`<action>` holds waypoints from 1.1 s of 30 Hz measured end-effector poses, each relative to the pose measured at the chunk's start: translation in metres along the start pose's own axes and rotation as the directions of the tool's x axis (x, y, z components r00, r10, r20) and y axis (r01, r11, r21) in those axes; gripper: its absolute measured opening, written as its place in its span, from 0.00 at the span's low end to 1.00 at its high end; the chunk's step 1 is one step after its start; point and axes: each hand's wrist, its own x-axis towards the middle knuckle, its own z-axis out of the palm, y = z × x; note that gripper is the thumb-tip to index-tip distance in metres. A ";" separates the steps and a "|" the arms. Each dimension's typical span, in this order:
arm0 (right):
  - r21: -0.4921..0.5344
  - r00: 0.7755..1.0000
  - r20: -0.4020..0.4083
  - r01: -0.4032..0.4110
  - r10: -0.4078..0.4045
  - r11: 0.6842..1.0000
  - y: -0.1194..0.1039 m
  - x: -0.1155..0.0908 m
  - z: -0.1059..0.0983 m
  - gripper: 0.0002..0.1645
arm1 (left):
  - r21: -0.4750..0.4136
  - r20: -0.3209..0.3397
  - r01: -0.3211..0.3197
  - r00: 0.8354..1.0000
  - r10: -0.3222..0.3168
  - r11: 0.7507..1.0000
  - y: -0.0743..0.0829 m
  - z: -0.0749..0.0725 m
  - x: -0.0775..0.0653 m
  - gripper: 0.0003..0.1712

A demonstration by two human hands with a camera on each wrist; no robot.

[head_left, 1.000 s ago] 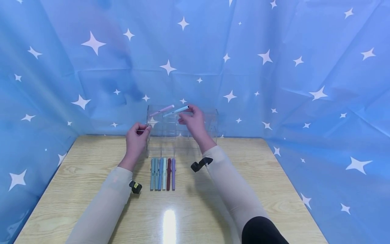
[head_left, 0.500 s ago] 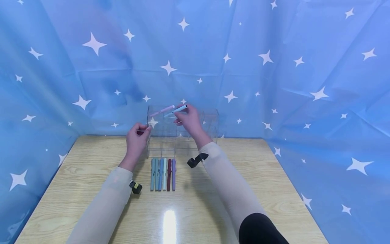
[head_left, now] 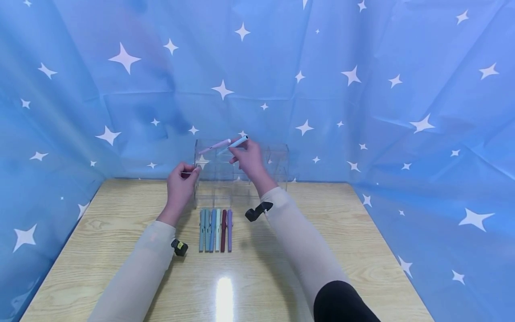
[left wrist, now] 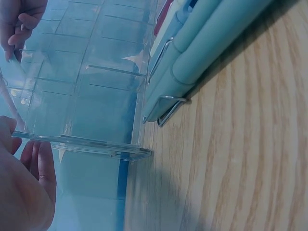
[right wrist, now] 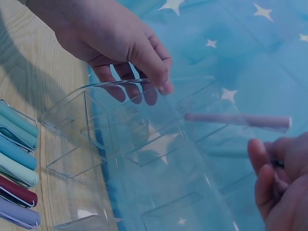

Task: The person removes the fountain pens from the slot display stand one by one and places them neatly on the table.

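Observation:
A clear plastic organizer (head_left: pixel 223 188) with several compartments stands at the back of the table. My left hand (head_left: pixel 182 183) grips its left side wall, the thumb on one side and the fingers on the other, as the right wrist view shows. My right hand (head_left: pixel 251 158) pinches a light blue pen (head_left: pixel 237 142) near its upper end; the pen slants down to the left into the top of the organizer. Left of it, a pale pink pen (head_left: pixel 219 144) leans tilted in a top compartment. The right hand's fingertips (right wrist: pixel 263 180) partly hide the blue pen.
Several capped pens lie side by side in front of the organizer, among them a teal pen (head_left: pixel 202 230), a dark red pen (head_left: pixel 223 230) and a purple pen (head_left: pixel 230 230). Behind the wooden table (head_left: pixel 322 232) hangs a blue curtain (head_left: pixel 281 53) with white stars.
My right hand has moved slightly left with the light blue pen, which now slants more steeply and sits closer to the pink pen. The left hand has stayed on the side wall.

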 end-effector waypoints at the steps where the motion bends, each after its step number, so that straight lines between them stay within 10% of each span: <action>1: 0.005 1.000 -0.010 0.010 -0.010 1.000 0.000 -0.001 0.000 0.11 | 0.000 0.000 0.000 1.000 0.000 1.000 0.000 0.000 0.000 0.13; 26: 0.124 0.924 -0.280 0.306 -0.262 0.944 -0.008 -0.013 -0.025 0.18 | -0.001 -0.004 0.005 1.000 -0.005 1.000 -0.004 0.001 0.001 0.14; 33: 0.219 0.925 -0.299 0.304 -0.233 0.927 -0.009 -0.022 -0.036 0.39 | -0.005 -0.005 0.006 1.000 -0.006 1.000 -0.002 0.001 0.001 0.13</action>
